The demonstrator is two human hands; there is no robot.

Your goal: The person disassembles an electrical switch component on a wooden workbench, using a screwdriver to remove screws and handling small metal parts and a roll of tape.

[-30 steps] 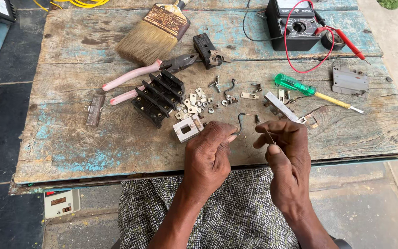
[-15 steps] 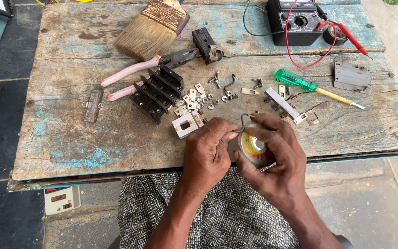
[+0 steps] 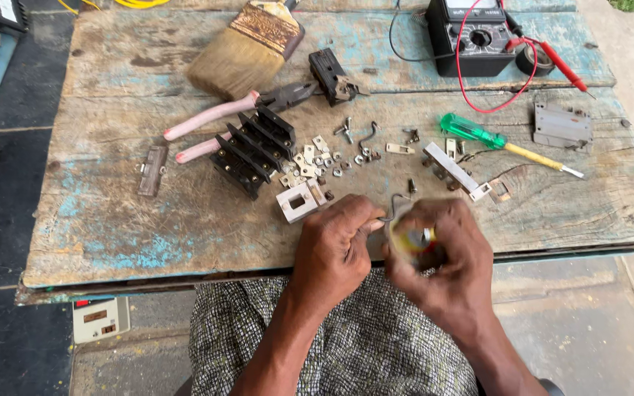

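Note:
My left hand (image 3: 335, 246) pinches a thin bent metal wire (image 3: 394, 202) at the table's front edge. My right hand (image 3: 445, 257) is closed around a small round yellowish object (image 3: 412, 240), blurred, pressed close to the left hand. What the round object is cannot be made out. Just beyond the hands lie a small white square frame (image 3: 296, 203) and a scatter of several small screws and metal contacts (image 3: 324, 158). A black ribbed switch body (image 3: 252, 150) lies behind them.
On the worn wooden table (image 3: 111, 213) lie pink-handled pliers (image 3: 214, 117), a paint brush (image 3: 247, 48), a green screwdriver (image 3: 504, 141), a multimeter (image 3: 475, 33) with red leads, a grey metal plate (image 3: 563, 125) and a white contact strip (image 3: 453, 170). A switch box (image 3: 100, 319) lies on the floor.
My right hand has turned and closed over the round yellowish object, which showed in the open palm half a second ago. The left hand stays pinched on the wire.

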